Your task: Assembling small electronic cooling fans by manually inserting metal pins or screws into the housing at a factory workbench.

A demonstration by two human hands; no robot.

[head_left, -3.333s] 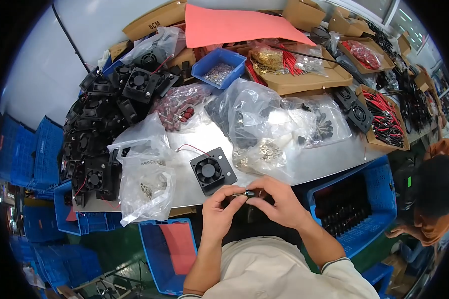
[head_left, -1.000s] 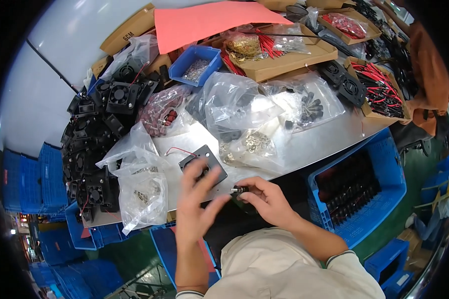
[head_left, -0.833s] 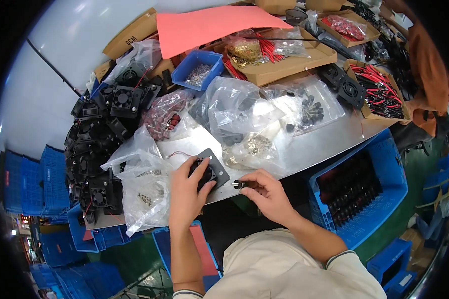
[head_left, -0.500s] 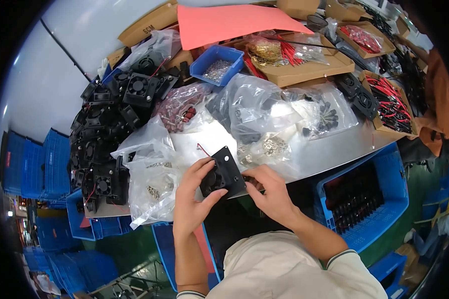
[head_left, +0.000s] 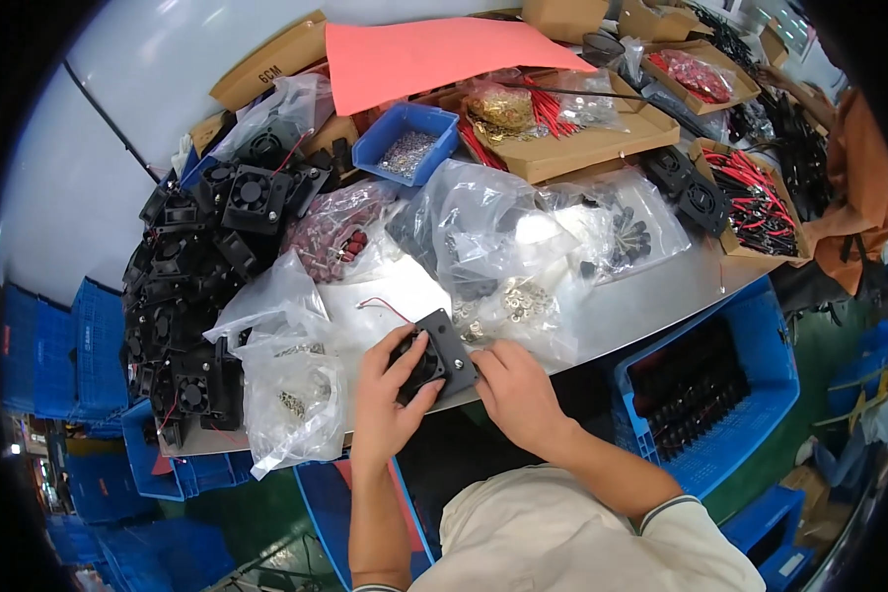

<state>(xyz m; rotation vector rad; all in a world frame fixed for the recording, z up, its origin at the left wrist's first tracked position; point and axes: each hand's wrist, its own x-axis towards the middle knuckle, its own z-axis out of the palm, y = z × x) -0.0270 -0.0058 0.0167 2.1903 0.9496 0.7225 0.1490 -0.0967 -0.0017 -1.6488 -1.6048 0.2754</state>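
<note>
A black fan unit with a flat plate is held tilted over the table's near edge. My left hand grips its left side, fingers and thumb on either side of the round fan. A thin red wire sticks out from its upper left. A silver screw head shows low on the plate. At the right edge of the unit, my right hand is closed, its fingertips bunched against the plate; whether a small part is between them is hidden. Just beyond lies a clear bag of small metal rings.
Black fans are heaped at the left, beside a clear bag. A blue bin of small metal parts stands behind. Blue crates sit below the table. At far right is another person's orange clothing.
The fan unit has turned and tilted in my hands, and its wire now points left. My right hand has shifted from the plate's face to its right edge. The whole view has moved slightly.
</note>
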